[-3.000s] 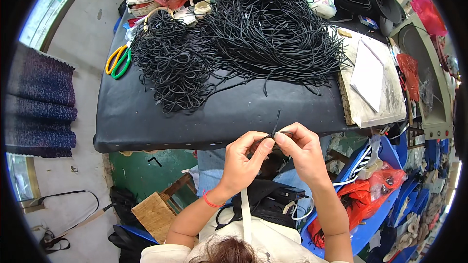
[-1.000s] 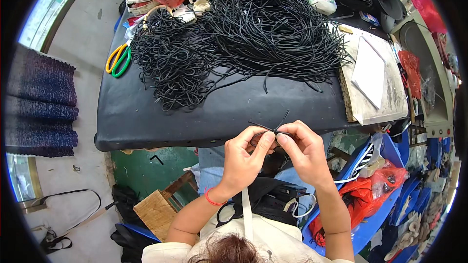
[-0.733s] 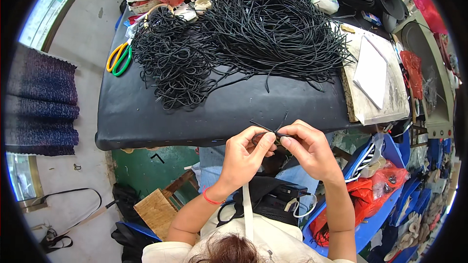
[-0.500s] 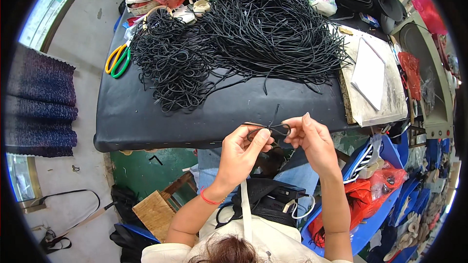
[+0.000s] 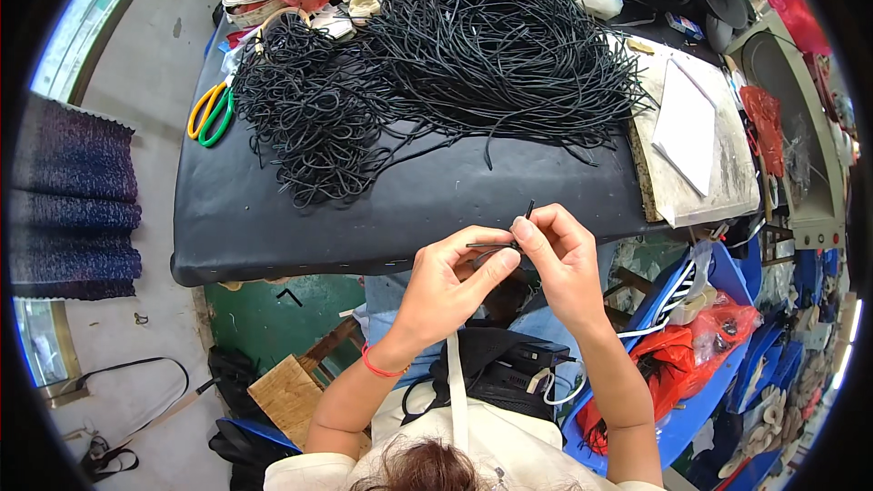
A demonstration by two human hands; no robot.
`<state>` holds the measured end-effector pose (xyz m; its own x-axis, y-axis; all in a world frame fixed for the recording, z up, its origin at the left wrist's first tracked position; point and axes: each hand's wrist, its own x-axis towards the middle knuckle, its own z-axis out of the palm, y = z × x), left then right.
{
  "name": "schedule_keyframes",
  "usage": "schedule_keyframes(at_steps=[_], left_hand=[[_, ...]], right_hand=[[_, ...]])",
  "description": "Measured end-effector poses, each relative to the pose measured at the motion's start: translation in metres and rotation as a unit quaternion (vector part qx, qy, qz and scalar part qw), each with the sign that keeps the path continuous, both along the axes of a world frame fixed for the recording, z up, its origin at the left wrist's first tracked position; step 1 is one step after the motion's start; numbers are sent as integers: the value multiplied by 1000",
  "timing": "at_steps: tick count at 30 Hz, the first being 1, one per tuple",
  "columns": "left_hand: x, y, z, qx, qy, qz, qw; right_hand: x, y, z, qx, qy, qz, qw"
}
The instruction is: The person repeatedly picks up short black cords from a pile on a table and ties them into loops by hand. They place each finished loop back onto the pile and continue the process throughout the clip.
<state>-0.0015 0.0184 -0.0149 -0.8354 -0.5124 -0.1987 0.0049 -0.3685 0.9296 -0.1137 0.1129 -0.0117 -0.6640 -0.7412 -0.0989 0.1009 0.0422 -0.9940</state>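
A short black cord (image 5: pixel 488 245) is pinched between my two hands, just off the near edge of the black-covered table (image 5: pixel 409 227). My left hand (image 5: pixel 459 277) closes thumb and fingers on it, and one end pokes out to the left. Against it, my right hand (image 5: pixel 561 259) pinches the same cord, with an end sticking up past the fingertips. The fingers mostly hide the knotted part. Beyond my hands lie a big heap of straight black cords (image 5: pixel 509 55) and, to its left, a pile of looped black cords (image 5: pixel 314 118).
Scissors with yellow and green handles (image 5: pixel 211 115) lie at the table's left edge. A worn board (image 5: pixel 718 182) with white sheets (image 5: pixel 684 132) rests on the right. Below it a blue bin (image 5: pixel 700 400) holds red plastic bags (image 5: pixel 677 355). A wooden stool (image 5: pixel 291 391) stands low left.
My right hand has moved left and closed in against my left hand. The cord's open loops between the hands are now drawn in and mostly covered by the fingers.
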Motion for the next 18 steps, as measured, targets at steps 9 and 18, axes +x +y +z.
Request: schedule_keyframes(at_steps=[9, 18], left_hand=[[2, 6, -6, -212, 15, 11, 977], [8, -21, -10, 49, 47, -36, 997]], right_hand=[[7, -2, -7, 10, 69, -66, 995], [-5, 7, 8, 11, -165, 24, 986]])
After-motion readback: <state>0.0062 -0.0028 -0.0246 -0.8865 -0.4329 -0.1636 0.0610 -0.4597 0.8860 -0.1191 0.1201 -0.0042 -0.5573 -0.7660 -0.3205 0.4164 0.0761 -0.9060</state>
